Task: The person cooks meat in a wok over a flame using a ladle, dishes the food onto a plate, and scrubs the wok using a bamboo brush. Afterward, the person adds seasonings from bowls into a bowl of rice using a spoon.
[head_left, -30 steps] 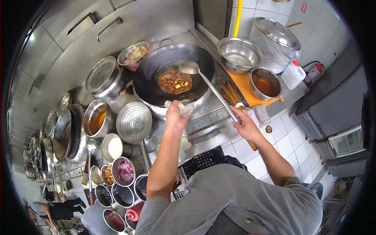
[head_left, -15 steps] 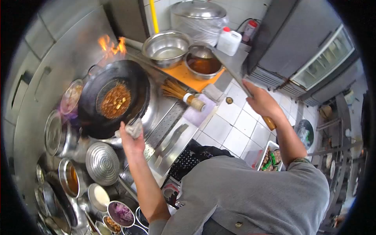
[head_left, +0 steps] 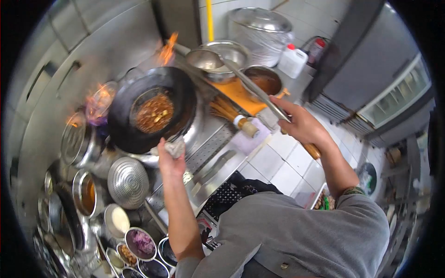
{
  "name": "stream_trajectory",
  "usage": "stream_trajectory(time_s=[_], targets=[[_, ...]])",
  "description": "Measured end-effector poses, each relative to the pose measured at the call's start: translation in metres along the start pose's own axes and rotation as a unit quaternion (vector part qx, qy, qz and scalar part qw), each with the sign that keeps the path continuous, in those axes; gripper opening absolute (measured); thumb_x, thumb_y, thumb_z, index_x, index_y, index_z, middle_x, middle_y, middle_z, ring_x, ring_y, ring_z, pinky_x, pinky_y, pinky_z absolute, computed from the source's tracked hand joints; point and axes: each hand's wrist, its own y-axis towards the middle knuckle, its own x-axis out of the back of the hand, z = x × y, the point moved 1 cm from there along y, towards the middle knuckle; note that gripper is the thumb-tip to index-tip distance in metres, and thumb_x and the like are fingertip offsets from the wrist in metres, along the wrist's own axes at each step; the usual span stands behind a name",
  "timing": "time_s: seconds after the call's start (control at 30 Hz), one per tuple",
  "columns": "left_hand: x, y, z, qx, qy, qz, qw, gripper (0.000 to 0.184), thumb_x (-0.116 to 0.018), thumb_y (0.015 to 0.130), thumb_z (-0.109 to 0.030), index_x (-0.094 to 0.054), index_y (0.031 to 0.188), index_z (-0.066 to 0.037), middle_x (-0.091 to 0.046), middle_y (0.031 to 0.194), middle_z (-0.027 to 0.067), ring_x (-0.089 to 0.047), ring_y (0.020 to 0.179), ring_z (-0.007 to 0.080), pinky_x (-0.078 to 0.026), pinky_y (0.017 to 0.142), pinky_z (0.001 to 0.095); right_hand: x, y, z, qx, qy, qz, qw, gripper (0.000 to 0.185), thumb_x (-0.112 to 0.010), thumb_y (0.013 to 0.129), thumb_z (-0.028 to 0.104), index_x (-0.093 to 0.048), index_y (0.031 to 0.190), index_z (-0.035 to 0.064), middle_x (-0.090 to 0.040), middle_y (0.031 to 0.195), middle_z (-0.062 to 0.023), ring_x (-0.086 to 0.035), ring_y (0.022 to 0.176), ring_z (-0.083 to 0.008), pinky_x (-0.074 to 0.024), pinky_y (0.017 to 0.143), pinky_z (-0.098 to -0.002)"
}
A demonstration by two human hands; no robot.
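A folded cloth lies between my left hand and the near edge of a black wok, which my fingers grip through it. Brown sauce with small yellow pieces bubbles inside the wok. My right hand is closed round the long handle of a metal ladle. The ladle's bowl is over a steel bowl at the back, with a pot of brown liquid beside it. Flames rise behind the wok and at its left.
A bamboo brush lies right of the stove. A perforated strainer, a bowl of chopped purple onion and other containers stand at the lower left. Behind the counter are a white jug and a lidded pot.
My view has turned right. The ladle has left the wok, passed over the brown-liquid pot and moved to the steel bowl. Flames have appeared, and the wok is tilted.
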Motion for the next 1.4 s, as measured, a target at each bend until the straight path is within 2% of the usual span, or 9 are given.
stream_trajectory(time_s=[0.1, 0.3, 0.57, 0.67, 0.9, 1.07, 1.17, 1.23, 1.4], targets=[[-0.005, -0.006, 0.002, -0.014, 0.009, -0.012, 1.000, 0.050, -0.062, 0.097, -0.048, -0.054, 0.126, -0.009, -0.065, 0.120, 0.0076, -0.064, 0.108, 0.0280, -0.053, 0.096, 0.0452, -0.062, 0.089, -0.019, 0.020, 0.208, 0.106, 0.972, 0.068, -0.063, 0.084, 0.009, -0.042, 0.149, 0.0025, -0.062, 0.081, -0.0099, -0.059, 0.065, -0.0167, -0.0483, 0.060, -0.0331], [-0.016, -0.021, -0.006, 0.043, 0.047, -0.044, 0.997, 0.058, -0.046, 0.099, -0.062, -0.049, 0.137, -0.018, -0.060, 0.130, 0.0057, -0.056, 0.122, 0.0283, -0.044, 0.102, 0.0520, -0.129, 0.164, 0.014, -0.002, 0.144, 0.129, 0.981, 0.067, -0.059, 0.083, 0.007, -0.043, 0.147, 0.0011, -0.068, 0.090, -0.0184, -0.065, 0.063, -0.0233, -0.0522, 0.060, -0.0365], [-0.020, -0.020, -0.006, -0.014, 0.068, -0.060, 0.996, 0.052, -0.051, 0.100, -0.054, -0.053, 0.135, -0.015, -0.062, 0.130, 0.0058, -0.058, 0.120, 0.0268, -0.046, 0.100, 0.0469, -0.135, 0.194, 0.013, -0.004, 0.283, 0.358, 0.890, 0.068, -0.058, 0.085, 0.000, -0.038, 0.151, 0.0042, -0.056, 0.073, -0.0027, -0.052, 0.053, -0.0099, -0.0449, 0.043, -0.0282], [-0.022, -0.027, -0.005, -0.021, 0.053, -0.062, 0.996, 0.050, -0.053, 0.100, -0.051, -0.053, 0.134, -0.015, -0.062, 0.128, 0.0058, -0.060, 0.117, 0.0269, -0.047, 0.098, 0.0460, -0.115, 0.189, 0.004, 0.013, 0.274, 0.303, 0.913, 0.068, -0.058, 0.086, 0.001, -0.038, 0.151, 0.0037, -0.055, 0.072, -0.0012, -0.052, 0.052, -0.0095, -0.0443, 0.042, -0.0275], [-0.021, -0.024, -0.005, -0.047, 0.052, -0.082, 0.994, 0.048, -0.052, 0.103, -0.041, -0.050, 0.134, -0.005, -0.059, 0.131, 0.0158, -0.059, 0.119, 0.0341, -0.052, 0.101, 0.0492, -0.155, 0.272, 0.010, 0.076, 0.209, 0.310, 0.924, 0.068, -0.060, 0.081, 0.003, -0.044, 0.147, 0.0029, -0.058, 0.069, -0.0075, -0.056, 0.053, -0.0152, -0.0465, 0.046, -0.0342], [-0.029, -0.045, -0.014, -0.019, 0.037, -0.093, 0.995, 0.042, -0.052, 0.103, -0.041, -0.052, 0.132, -0.012, -0.062, 0.127, 0.0100, -0.060, 0.116, 0.0298, -0.050, 0.098, 0.0475, -0.081, 0.220, -0.003, 0.129, 0.110, 0.386, 0.907, 0.064, -0.059, 0.085, 0.005, -0.045, 0.147, 0.0063, -0.060, 0.076, -0.0065, -0.056, 0.055, -0.0118, -0.0473, 0.046, -0.0330], [-0.028, -0.045, -0.012, -0.040, 0.054, -0.086, 0.994, 0.043, -0.051, 0.104, -0.039, -0.050, 0.133, -0.008, -0.061, 0.128, 0.0136, -0.060, 0.116, 0.0313, -0.053, 0.098, 0.0493, -0.074, 0.218, -0.026, 0.100, 0.103, 0.286, 0.947, 0.064, -0.061, 0.085, 0.010, -0.045, 0.147, 0.0058, -0.066, 0.089, -0.0134, -0.065, 0.068, -0.0211, -0.0536, 0.061, -0.0358], [-0.024, -0.030, -0.012, -0.031, 0.065, -0.087, 0.994, 0.039, -0.052, 0.103, -0.035, -0.051, 0.130, -0.006, -0.062, 0.124, 0.0145, -0.062, 0.113, 0.0318, -0.055, 0.096, 0.0491, -0.075, 0.223, -0.022, 0.136, 0.005, 0.201, 0.970, 0.065, -0.059, 0.086, 0.014, -0.042, 0.148, 0.0046, -0.065, 0.112, -0.0262, -0.065, 0.101, -0.0386, -0.0504, 0.090, -0.0415], [-0.023, -0.028, -0.010, -0.016, 0.056, -0.087, 0.995, 0.031, -0.051, 0.102, -0.027, -0.054, 0.126, -0.008, -0.064, 0.121, 0.0129, -0.063, 0.111, 0.0299, -0.056, 0.094, 0.0471, -0.107, 0.202, -0.015, 0.076, 0.107, 0.262, 0.956, 0.062, -0.057, 0.089, 0.007, -0.037, 0.147, 0.0043, -0.057, 0.083, -0.0117, -0.056, 0.060, -0.0163, -0.0485, 0.052, -0.0345]])
